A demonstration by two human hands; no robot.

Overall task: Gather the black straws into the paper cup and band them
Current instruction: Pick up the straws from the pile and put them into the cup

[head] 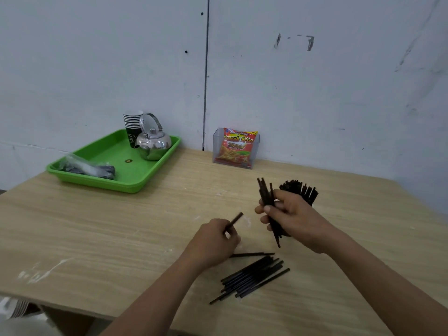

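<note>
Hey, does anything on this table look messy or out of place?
Loose straws lie in a crooked pile on the table near its front edge, one apart from the rest. White smears mark the wood at front left. Nothing looks spilled or broken.

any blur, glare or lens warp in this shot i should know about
Head view: the single straw pinched by the left hand looks slightly smeared, the straw bunch gripped by the right hand sharper; head view: bright reflections on the kettle; head view: the wall seam bows a little; light flat, shadows faint.
</note>
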